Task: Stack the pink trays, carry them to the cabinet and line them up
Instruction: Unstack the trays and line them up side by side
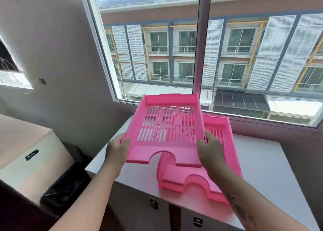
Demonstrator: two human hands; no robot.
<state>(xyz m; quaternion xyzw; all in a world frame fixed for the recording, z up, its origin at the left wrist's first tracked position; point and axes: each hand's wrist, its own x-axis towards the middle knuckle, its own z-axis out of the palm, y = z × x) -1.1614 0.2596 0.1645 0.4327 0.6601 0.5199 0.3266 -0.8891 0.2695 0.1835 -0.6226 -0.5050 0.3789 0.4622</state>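
I hold one pink slotted tray (167, 131) in the air, tilted up toward the window. My left hand (117, 147) grips its left side near the front corner. My right hand (208, 151) grips its right side. Below and slightly to the right, more pink tray (185, 181) lies flat on the white cabinet top (258, 169); it looks like one or two stacked, and the held tray and my right arm hide much of it. The front notch of the held tray sits above the lower tray's front end.
A large window (201, 55) runs behind the cabinet, its sill close to the trays' far ends. Cabinet doors with dark handles (153, 204) face me. A cardboard box (26, 152) stands at the left, with a dark bag (64, 187) in the gap beside the cabinet.
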